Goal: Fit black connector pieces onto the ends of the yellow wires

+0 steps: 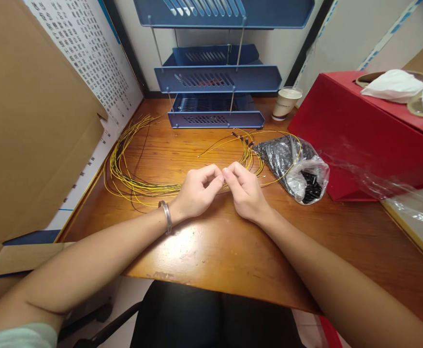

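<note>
Your 2 bare hands met at the centre of a glossy wooden desk point(207, 261), fingertips touching or nearly so, thumbs uppermost. Your left hand point(200, 191), with a metal bracelet point(165, 217) at its wrist, was curled so that thumb and forefinger came together in a pinch; your right hand point(245, 191) mirrored it. Whatever lay between the tips was too small and too covered to tell. Taking your hands as the middle of the clock, a long bundle of yellow and dark wires point(115, 162) curved out at 9 to 10 o'clock, its near strands running in behind your left hand. A smaller coil of wires point(249, 157) lay just beyond your right hand, between 1 and 2 o'clock, and 1 yellow strand looped from there over a clear plastic bag point(276, 154) near 3 o'clock. The bag's open mouth showed small black pieces point(311, 188). Blue trays point(218, 79) rose at 12 o'clock, and a paper cup point(286, 104) stood at 1 o'clock. For such fine fingertip work, a light, even pinch, with both wrists steadied on the desk and the looped strand left slack, seemed best; a hard tug risked dragging the bag or tangling the coil.
</note>
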A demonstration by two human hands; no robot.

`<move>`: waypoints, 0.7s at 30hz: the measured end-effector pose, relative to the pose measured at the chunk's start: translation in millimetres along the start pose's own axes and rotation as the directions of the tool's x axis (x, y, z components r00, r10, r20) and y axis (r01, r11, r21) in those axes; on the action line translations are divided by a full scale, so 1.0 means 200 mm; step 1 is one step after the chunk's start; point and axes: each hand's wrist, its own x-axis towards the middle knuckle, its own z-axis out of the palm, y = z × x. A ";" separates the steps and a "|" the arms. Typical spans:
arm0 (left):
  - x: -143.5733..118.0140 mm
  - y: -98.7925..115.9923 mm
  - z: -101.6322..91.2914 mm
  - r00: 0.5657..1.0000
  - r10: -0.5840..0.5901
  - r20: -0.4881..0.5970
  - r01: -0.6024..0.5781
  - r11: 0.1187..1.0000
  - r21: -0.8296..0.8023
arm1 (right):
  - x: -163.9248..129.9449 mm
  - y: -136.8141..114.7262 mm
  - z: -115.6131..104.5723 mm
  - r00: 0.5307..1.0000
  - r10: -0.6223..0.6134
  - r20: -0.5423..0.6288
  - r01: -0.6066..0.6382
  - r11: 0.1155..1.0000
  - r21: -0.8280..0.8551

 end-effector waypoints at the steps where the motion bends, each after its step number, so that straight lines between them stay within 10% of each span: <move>1: 0.00 0.00 0.00 1.000 0.004 0.000 -0.004 1.000 -0.005 | 0.00 0.00 0.00 1.000 -0.007 -0.002 0.007 1.000 -0.012; 21: 0.00 0.00 0.00 1.000 0.000 0.022 0.000 1.000 -0.003 | 0.00 0.00 0.00 0.994 0.108 -0.017 -0.108 0.994 0.018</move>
